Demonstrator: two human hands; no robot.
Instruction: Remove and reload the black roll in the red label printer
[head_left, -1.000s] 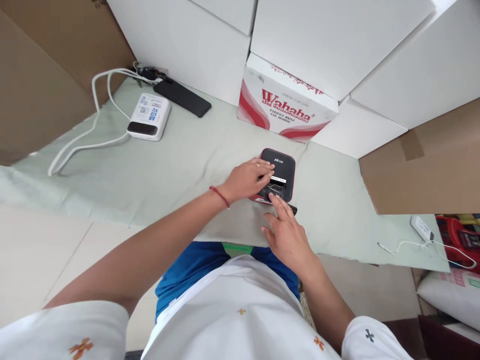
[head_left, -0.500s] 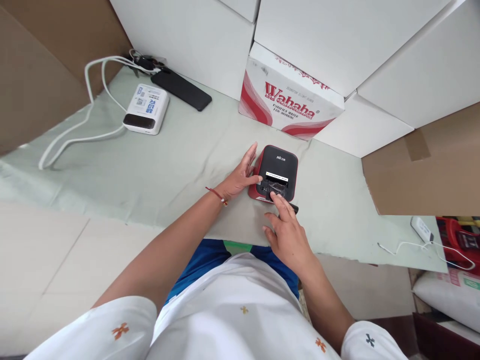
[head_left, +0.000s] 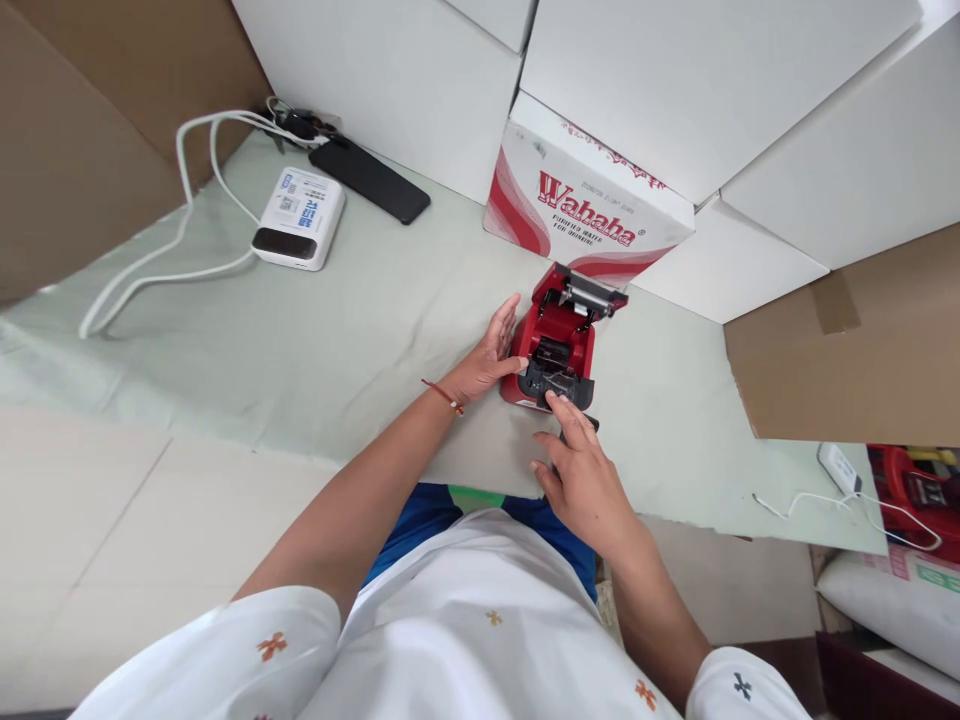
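The small red and black label printer (head_left: 520,388) stands on the cloth-covered table in front of me. Its lid (head_left: 579,292) is raised and tilted back, showing the red inside and a dark piece within. My left hand (head_left: 486,358) braces the printer's left side, with the fingers along the wall and the thumb over the front left corner. At the printer's front edge, the fingertips of my right hand (head_left: 589,470) rest near the black front panel (head_left: 556,386), the fingers apart and holding nothing. A dark object, partly hidden, lies beneath that hand.
A Wahaha water carton (head_left: 592,205) stands close behind the lid, against stacked white boxes (head_left: 622,90). To the left lie a white device (head_left: 300,215) with a white cable (head_left: 180,190), and a black phone (head_left: 371,180). A brown carton (head_left: 840,350) is at the right.
The printer's lid has swung up and back from shut to open, exposing the inside. Both hands stay at nearly the same places on the printer.
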